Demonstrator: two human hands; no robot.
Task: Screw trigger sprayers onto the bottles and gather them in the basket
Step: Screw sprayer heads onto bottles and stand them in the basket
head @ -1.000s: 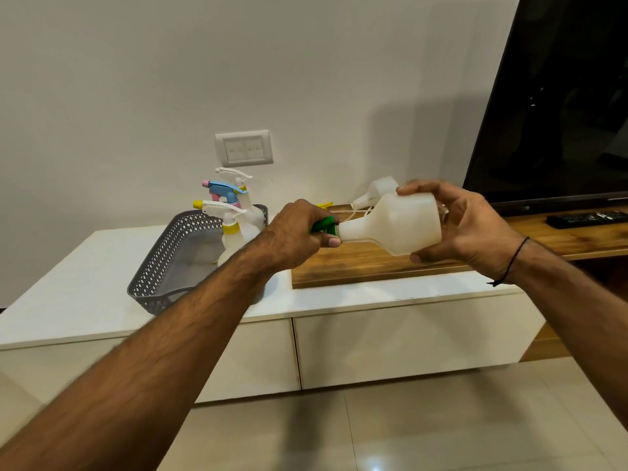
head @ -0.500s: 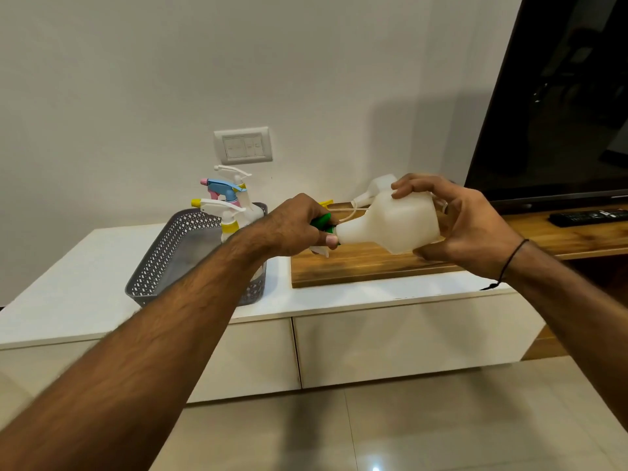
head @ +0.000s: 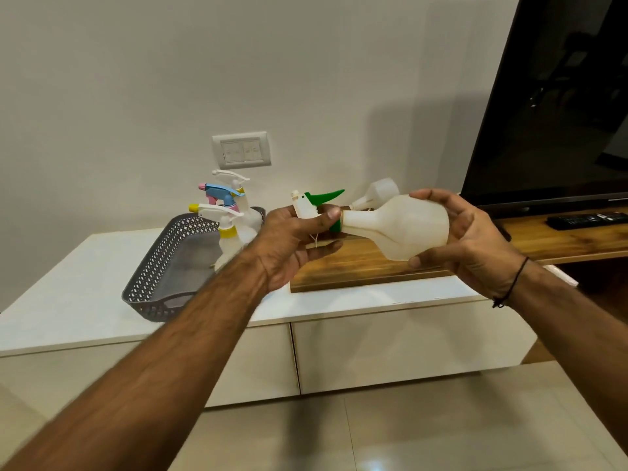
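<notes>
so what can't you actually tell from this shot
Head view only:
- Green collar: how far it is threaded onto the held bottle; left hand covers it.
- Basket: near corner behind left forearm.
- Spare bottle: mostly behind the held bottle.

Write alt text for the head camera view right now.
Two hands join a green trigger sprayer, in the left hand, to a white bottle held sideways by the right hand. Behind, a grey basket holds finished bottles.

Our left hand (head: 292, 239) hides the sprayer's (head: 306, 207) neck; the television (head: 557, 107) runs off the right edge, our forearm blurs.
</notes>
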